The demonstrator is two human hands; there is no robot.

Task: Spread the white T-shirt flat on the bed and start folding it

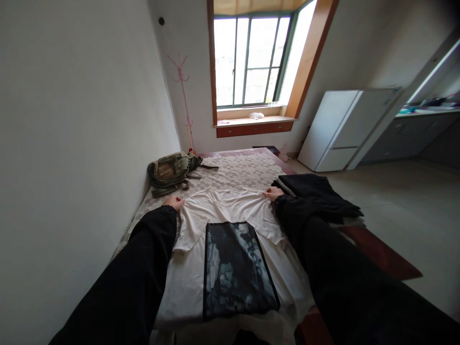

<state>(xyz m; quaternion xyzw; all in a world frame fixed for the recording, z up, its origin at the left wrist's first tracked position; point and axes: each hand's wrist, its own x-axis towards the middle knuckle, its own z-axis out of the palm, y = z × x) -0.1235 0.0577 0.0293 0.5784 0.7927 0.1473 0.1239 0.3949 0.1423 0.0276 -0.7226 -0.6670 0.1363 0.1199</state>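
A white T-shirt [190, 220] with a large dark printed picture [237, 268] lies spread over the near part of the table, its collar on the far side. My left hand [174, 202] pinches the shirt at its left shoulder. At the opposite shoulder, the fingers of my right hand [273, 193] are closed on the fabric. Both arms, in black sleeves, reach forward along the shirt's sides. The shirt's lower edge runs toward me and is partly cut off by the frame.
A lace cloth [244, 167] covers the table. A camouflage backpack [172, 170] sits at the far left against the wall. Folded dark clothes [319, 191] are stacked by my right arm. Beyond stand a pink coat rack [185, 96], a window [251, 62] and a white fridge [338, 124].
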